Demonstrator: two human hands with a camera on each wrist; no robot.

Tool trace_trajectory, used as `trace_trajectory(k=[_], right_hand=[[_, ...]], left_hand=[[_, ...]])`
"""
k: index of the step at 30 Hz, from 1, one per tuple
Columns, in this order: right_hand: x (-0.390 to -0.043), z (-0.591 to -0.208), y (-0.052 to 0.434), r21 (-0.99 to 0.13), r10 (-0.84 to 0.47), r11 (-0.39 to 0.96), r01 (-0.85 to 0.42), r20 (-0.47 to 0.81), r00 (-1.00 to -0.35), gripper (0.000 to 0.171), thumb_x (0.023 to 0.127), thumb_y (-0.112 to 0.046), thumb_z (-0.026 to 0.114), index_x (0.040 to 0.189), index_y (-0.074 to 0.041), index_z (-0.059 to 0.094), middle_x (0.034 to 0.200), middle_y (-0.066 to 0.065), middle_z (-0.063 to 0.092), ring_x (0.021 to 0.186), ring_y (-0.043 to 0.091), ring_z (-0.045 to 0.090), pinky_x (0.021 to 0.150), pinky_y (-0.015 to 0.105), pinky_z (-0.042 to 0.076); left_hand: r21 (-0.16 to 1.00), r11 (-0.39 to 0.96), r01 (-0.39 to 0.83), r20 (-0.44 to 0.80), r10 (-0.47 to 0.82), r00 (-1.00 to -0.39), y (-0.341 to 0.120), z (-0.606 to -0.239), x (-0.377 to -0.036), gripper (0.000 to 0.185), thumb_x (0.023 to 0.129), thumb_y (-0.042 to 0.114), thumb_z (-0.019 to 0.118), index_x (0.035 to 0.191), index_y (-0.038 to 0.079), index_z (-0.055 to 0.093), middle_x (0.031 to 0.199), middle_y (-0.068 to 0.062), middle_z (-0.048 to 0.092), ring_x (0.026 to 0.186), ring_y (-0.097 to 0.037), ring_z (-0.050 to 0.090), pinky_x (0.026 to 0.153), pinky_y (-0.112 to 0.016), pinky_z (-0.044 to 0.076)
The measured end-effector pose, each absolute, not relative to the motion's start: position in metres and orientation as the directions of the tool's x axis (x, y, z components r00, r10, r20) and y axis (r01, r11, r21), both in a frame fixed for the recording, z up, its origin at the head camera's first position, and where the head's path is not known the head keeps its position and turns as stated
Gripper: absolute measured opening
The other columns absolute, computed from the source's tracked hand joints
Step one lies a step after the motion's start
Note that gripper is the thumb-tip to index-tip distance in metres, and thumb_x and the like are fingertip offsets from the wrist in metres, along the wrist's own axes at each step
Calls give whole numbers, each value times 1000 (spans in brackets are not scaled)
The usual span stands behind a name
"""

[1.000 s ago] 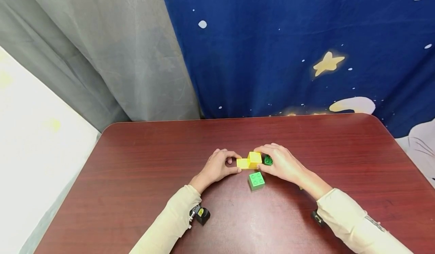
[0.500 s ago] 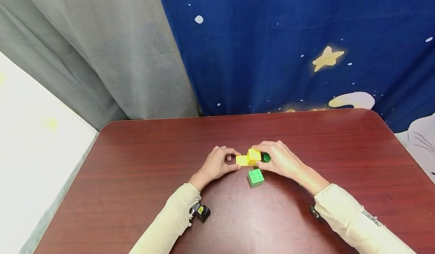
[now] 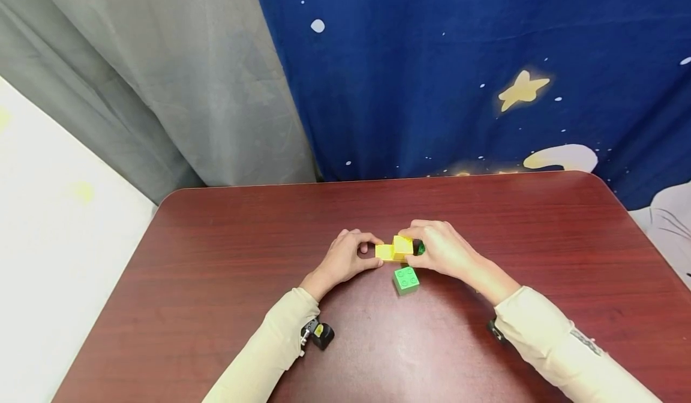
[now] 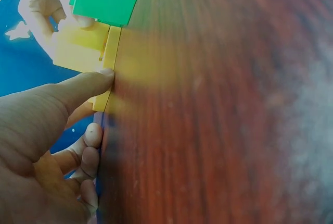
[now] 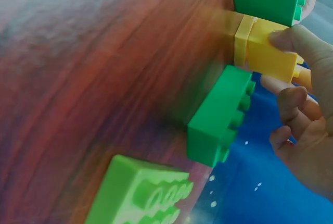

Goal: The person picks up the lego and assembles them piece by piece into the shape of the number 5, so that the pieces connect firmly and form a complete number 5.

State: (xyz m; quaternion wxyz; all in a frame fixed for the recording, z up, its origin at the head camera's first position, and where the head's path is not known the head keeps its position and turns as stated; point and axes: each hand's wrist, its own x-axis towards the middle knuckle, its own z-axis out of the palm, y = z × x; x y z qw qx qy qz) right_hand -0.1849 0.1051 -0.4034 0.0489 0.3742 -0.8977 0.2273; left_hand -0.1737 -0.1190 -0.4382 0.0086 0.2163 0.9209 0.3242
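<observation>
Yellow block [image 3: 403, 246] sits on the yellow plate [image 3: 384, 252]: your left hand [image 3: 345, 260] pinches the plate, right hand [image 3: 438, 250] fingers grip the block. Green block [image 3: 406, 280] on the counter [image 3: 227, 259] is unstacked.

Head view: high, facing forward and down, taking in the whole table [image 3: 216, 307] and backdrop curtains [image 3: 432, 79]. Left wrist view: very close, low along the tabletop, facing the yellow bricks [image 4: 86, 47] from the left. Right wrist view: equally close, from the right. Shared by all three: yellow bricks and adjoining green brick [image 3: 406, 279].
</observation>
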Motion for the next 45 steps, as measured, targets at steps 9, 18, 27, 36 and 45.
trace_trajectory(k=[9, 18, 27, 36, 45], right_hand=[[-184, -402, 104, -379, -641, 633, -675, 232, -731, 37, 70, -24, 80, 102, -10, 70, 86, -4, 60, 65, 11, 50, 61, 26, 44], [-185, -406, 106, -398, -648, 609, -686, 249, -720, 36, 70, -23, 80, 102, -10, 70, 89, -4, 62, 71, 11, 55, 66, 29, 47], [-185, -410, 107, -408, -648, 604, -685, 250, -720, 36, 71, -23, 79, 103, -10, 70, 88, -5, 61, 69, 12, 53, 63, 28, 45], [-187, -408, 107, -424, -645, 603, -676, 240, -725, 35, 71, -23, 80, 103, -11, 70, 87, -5, 60, 69, 13, 53, 63, 28, 44], [-191, -405, 107, -438, -644, 602, -668, 228, -730, 32, 71, -22, 80, 100, -12, 70, 83, -7, 59, 67, 13, 51, 62, 27, 42]], left_hand=[[607, 694, 387, 116, 404, -907, -118, -438, -173, 27, 75, 27, 79, 99, 20, 70, 72, -1, 51, 70, -14, 38, 62, -29, 30], [599, 695, 397, 128, 407, -904, -119, -440, -173, 27, 74, 27, 79, 98, 20, 70, 72, 0, 51, 69, -13, 38, 62, -29, 30], [602, 697, 390, 117, 406, -906, -119, -442, -172, 27, 75, 27, 79, 99, 20, 70, 72, 0, 51, 70, -14, 38, 62, -28, 30], [602, 693, 396, 131, 404, -905, -119, -442, -175, 27, 75, 27, 79, 99, 20, 70, 71, 3, 48, 70, -14, 39, 62, -29, 30], [610, 689, 390, 127, 401, -907, -119, -441, -178, 26, 74, 26, 79, 98, 20, 70, 71, 0, 50, 70, -14, 39, 63, -30, 30]])
